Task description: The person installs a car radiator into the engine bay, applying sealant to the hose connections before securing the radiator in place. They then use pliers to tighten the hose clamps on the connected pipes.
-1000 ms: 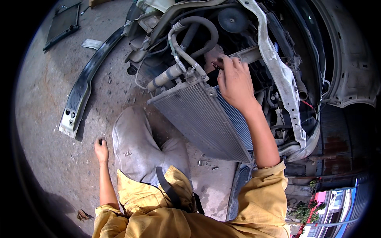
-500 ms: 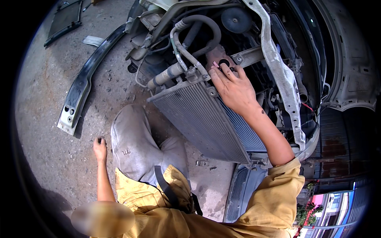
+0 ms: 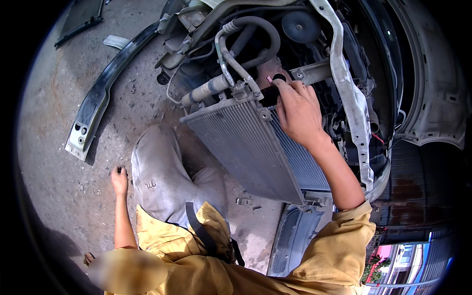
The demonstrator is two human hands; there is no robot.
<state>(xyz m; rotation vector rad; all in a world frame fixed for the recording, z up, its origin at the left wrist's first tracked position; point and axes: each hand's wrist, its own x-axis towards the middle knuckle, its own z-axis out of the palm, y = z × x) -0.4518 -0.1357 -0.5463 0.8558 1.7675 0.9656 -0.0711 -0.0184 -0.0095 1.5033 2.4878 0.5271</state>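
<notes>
Here — right hand (image 3: 301, 112) outstretched, back upward, near the finned radiator (image 3: 241, 147) — grip indiscernible.

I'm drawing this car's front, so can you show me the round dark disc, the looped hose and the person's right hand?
Round dark disc (image 3: 300, 28): head view, on its round face.
Looped hose (image 3: 275, 40): head view, on the right side of its bend.
Right hand (image 3: 301, 112): head view, on its back.

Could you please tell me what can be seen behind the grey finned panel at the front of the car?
Behind the grey finned panel, a second finned panel shows along its right side. The right hand blocks some of that view; the front one hides the rest.
</notes>
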